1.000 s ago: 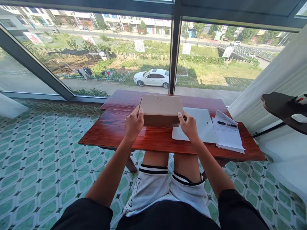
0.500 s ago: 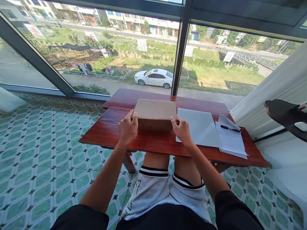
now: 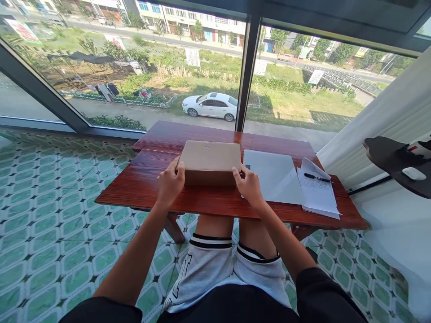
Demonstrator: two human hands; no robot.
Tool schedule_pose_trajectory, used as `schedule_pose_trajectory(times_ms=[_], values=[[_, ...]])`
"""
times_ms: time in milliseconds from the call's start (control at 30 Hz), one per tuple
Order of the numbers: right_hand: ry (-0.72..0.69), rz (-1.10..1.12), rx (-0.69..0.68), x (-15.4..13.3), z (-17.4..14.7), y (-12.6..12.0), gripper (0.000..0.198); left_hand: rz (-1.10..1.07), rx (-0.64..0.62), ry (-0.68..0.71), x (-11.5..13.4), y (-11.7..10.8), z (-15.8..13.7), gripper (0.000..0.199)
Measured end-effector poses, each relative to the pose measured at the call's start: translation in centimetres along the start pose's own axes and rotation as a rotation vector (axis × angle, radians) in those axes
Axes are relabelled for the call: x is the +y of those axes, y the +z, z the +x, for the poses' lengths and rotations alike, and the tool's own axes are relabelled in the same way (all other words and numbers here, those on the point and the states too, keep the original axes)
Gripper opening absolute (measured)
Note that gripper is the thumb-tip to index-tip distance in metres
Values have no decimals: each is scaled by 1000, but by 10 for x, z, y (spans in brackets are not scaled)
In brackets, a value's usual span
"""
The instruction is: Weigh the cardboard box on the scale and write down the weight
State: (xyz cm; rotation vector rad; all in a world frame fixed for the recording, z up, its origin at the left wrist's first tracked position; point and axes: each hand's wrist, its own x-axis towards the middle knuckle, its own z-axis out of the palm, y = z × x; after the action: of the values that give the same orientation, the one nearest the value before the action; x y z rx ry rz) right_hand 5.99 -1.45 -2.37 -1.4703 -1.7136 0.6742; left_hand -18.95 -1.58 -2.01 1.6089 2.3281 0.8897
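Holding the cardboard box (image 3: 210, 162) at both ends, left hand (image 3: 170, 184) and right hand (image 3: 249, 186) each wrapped around a near corner. Box sits flat mid-frame on the red wood surface (image 3: 148, 184), lid shut, so nothing's opened yet imo

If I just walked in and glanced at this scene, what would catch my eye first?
Probably the plain cardboard box in the middle of the red wooden table, gripped at its near corners by the left hand and the right hand. Just right of it lie a closed silver laptop and a stack of papers with a pen on top. Beyond the big window, a white car stands on the road.
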Motion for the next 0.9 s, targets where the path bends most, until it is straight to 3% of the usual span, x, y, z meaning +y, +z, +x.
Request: schedule_pose_trajectory(times_ms=[133, 233, 300, 400, 467, 667, 800, 900], values=[[10, 125, -65, 3, -1, -3, 48, -19, -40, -26, -3, -3, 0, 60], [121, 321, -166, 19, 3, -11, 69, -33, -1, 9, -6, -3, -2, 60], [181, 370, -194, 34, 6, -23, 76, -42, 105, 99, -8, -3, -3, 62], [158, 317, -127, 56, 10, -54, 68, -29, 290, 329, -6, -4, -2, 62], [163, 316, -83, 67, 11, -80, 63, -7, 350, 496, 3, -4, -2, 58], [274, 319, 84, 96, 14, -161, 56, -2, 281, 901, 67, 10, -23, 52], [302, 232, 183, 129, 14, -200, 48, -12, 159, 1031, 118, 39, -51, 50], [312, 119, 240, 158, 11, -221, 41, 12, 117, 1211, 148, 65, -72, 52]])
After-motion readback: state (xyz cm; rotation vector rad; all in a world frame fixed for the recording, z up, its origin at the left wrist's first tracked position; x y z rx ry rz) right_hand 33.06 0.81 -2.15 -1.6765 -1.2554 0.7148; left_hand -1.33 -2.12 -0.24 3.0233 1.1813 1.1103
